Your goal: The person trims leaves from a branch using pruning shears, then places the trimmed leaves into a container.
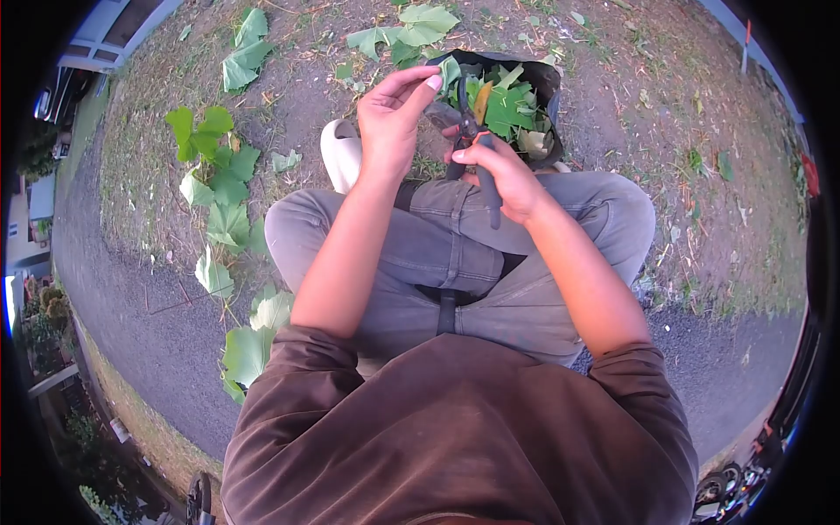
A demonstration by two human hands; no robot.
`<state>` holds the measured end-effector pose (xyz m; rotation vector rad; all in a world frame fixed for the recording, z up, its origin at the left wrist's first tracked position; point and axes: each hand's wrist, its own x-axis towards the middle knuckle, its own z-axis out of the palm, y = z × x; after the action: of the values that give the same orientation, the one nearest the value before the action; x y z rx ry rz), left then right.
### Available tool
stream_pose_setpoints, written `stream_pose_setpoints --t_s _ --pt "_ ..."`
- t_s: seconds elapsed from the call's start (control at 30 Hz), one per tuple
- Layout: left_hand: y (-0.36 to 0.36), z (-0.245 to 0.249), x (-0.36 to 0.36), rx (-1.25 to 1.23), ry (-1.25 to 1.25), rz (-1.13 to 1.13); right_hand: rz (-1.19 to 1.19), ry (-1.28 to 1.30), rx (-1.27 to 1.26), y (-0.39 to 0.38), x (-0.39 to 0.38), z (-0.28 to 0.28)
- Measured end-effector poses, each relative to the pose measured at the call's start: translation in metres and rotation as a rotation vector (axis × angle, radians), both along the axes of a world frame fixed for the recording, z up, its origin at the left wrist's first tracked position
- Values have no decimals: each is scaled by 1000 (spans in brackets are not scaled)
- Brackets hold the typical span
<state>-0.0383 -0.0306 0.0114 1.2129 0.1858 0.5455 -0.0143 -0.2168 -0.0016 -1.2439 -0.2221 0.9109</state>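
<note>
Leaf at the left rim of the black bag is pinched in your left hand, thumb to fingers, so angle the pruning shears, clasped by your right hand at the bag's near side, away from them

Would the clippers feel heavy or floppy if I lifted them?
The clippers are probably heavyish for their size: the blades look metal. The handles look solid, so likely stiff, not floppy. The blades stand apart, so they might swing shut.
</note>
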Motion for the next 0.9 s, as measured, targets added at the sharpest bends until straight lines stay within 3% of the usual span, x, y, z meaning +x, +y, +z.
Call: stream_pose_setpoints --t_s 0.03,0.13,0.27,0.33,0.53,0.77,0.83,0.9 --pt "-1 2 -1 30 13 -9 12 -140 -75 1 -1 3" --pt "0 7 -4 147 91 -70 -1 -205 -79 2 -4 10" --pt "-9 7 -5 290 41 -65 -43 -221 -65 1 -1 4" --pt "-13 11 -7 541 42 -14 -103 -227 -89 1 0 8" --pt "-10 14 -8 872 -2 46 -61 -169 -105 1 3 -2" --pt "-17 9 -5 939 -22 93 -73 -108 -66 3 9 -4" --pt "-23 8 -5 746 9 61 -87 -123 -58 2 11 -4" --pt "-20 6 -4 715 34 30 -80 -133 -94 0 11 0"
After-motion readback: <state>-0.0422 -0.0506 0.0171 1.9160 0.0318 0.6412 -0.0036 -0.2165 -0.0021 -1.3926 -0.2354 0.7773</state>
